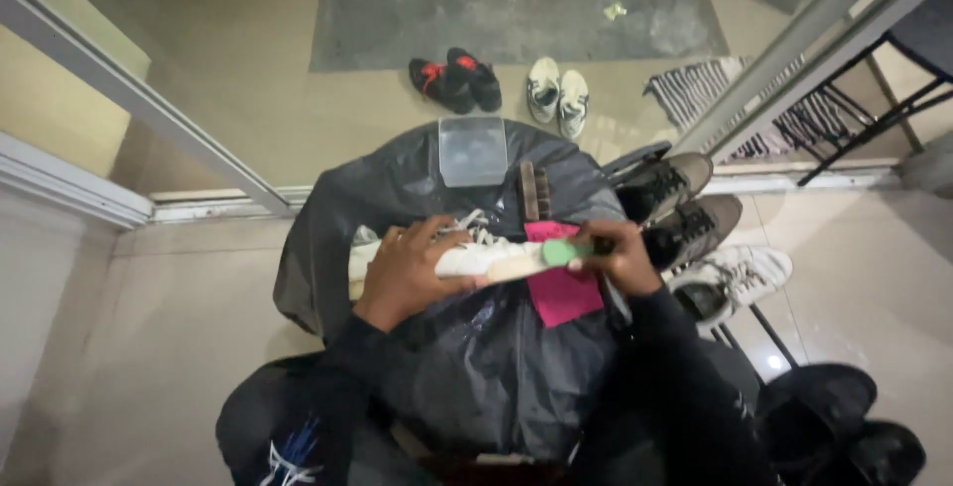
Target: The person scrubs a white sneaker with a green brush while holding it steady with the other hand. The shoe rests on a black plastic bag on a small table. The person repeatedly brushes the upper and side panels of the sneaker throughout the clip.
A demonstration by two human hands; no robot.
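Note:
My left hand (407,273) grips a white laced shoe (467,253) lying on its side over a black plastic sheet (397,198) that covers a small round table. My right hand (620,258) holds a small green-headed brush (566,251) against the shoe's sole edge. A pink cloth (561,292) lies under the shoe's toe end. Both arms are in dark sleeves.
A clear plastic tub (473,150) and a wooden brush (535,191) sit at the table's far side. Grey shoes (685,208) and a white shoe (735,277) rest at the right. Black-red (455,81) and white pairs (557,94) stand on the floor beyond the glass door.

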